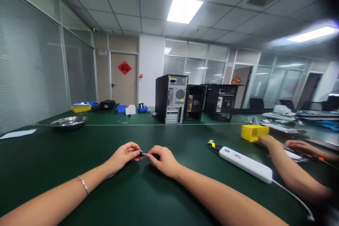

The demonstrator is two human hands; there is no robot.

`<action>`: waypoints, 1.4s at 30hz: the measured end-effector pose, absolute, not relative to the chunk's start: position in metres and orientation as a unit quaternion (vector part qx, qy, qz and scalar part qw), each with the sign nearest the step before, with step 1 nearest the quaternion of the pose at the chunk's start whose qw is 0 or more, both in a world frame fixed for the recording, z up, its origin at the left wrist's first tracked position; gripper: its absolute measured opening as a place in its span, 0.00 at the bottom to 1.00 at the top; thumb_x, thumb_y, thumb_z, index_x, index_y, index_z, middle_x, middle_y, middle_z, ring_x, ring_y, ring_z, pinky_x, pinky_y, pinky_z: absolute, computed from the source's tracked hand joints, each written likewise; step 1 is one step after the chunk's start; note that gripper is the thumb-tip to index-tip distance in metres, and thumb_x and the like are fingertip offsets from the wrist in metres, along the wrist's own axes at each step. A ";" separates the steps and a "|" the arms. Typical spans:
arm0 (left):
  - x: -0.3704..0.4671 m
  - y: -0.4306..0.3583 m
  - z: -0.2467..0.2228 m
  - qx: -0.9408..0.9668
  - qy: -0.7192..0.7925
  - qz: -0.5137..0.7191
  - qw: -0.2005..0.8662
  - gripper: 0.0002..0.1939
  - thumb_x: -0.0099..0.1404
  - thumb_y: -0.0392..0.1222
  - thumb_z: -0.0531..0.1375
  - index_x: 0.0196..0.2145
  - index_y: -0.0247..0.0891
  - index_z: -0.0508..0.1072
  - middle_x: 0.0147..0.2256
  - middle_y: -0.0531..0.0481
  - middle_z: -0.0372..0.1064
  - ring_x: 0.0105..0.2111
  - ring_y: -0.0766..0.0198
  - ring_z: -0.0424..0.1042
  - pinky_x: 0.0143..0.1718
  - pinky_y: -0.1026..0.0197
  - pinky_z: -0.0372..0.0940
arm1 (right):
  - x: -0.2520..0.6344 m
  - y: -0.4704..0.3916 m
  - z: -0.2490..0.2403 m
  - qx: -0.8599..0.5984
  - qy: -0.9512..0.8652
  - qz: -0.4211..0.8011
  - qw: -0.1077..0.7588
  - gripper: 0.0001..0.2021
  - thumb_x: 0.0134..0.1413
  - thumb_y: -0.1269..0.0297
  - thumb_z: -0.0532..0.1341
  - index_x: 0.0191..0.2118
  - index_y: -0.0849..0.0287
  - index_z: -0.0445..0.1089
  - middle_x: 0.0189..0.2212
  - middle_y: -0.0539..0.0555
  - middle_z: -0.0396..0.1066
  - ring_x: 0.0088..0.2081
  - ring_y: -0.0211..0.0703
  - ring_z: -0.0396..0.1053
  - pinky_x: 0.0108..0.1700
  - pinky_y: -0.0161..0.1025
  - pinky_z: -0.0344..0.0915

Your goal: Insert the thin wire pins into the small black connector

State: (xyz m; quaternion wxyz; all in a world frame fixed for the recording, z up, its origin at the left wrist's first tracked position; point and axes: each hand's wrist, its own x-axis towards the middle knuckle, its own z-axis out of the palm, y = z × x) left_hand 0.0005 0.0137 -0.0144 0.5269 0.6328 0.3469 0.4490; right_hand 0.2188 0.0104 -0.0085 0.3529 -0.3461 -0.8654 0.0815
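My left hand (128, 155), with a bracelet on its wrist, pinches a small black piece (141, 154) between thumb and fingers. A thin, light-coloured shaft runs from that piece toward my right hand (164, 159). The right thumb and forefinger are closed on the shaft's other end; too little shows to tell what kind of part it is. Both hands are held close together just above the green table (111, 201), in the middle of the view.
A white power strip (246, 165) lies to the right, its cord trailing forward. Beyond it, a co-worker's hand (270, 142) is at a yellow bin (251, 132). Computer cases (169, 99) stand at the back. A metal bowl (69, 122) sits at the left, near small blue bins (122, 108).
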 end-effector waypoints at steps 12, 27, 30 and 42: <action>0.003 0.010 -0.009 0.596 0.358 0.431 0.575 0.18 0.54 0.46 0.68 0.34 0.36 0.64 0.32 0.48 0.76 0.37 0.56 0.77 0.40 0.56 0.72 | 0.219 0.009 -0.007 -0.348 -0.869 0.088 0.341 0.11 0.61 0.61 0.56 0.35 0.57 0.74 0.30 0.51 0.71 0.33 0.36 0.68 0.36 0.32 0.60; 0.003 0.012 -0.011 0.618 0.339 0.450 0.548 0.17 0.55 0.43 0.67 0.36 0.37 0.64 0.34 0.51 0.73 0.38 0.59 0.76 0.44 0.55 0.68 | 0.218 0.009 -0.008 -0.351 -0.870 0.092 0.332 0.11 0.62 0.60 0.56 0.35 0.57 0.74 0.31 0.51 0.72 0.33 0.37 0.68 0.37 0.32 0.60; 0.003 0.011 -0.011 0.614 0.341 0.448 0.553 0.17 0.54 0.44 0.67 0.35 0.37 0.63 0.32 0.51 0.73 0.38 0.59 0.76 0.44 0.55 0.68 | 0.218 0.009 -0.007 -0.347 -0.873 0.088 0.332 0.11 0.62 0.60 0.56 0.35 0.57 0.74 0.31 0.51 0.72 0.33 0.37 0.68 0.37 0.32 0.60; 0.002 0.013 -0.013 0.605 0.350 0.456 0.551 0.17 0.55 0.45 0.67 0.36 0.36 0.65 0.30 0.53 0.72 0.35 0.60 0.77 0.39 0.59 0.69 | 0.218 0.009 -0.008 -0.346 -0.873 0.092 0.331 0.12 0.62 0.60 0.55 0.34 0.57 0.73 0.30 0.51 0.71 0.32 0.37 0.67 0.36 0.32 0.60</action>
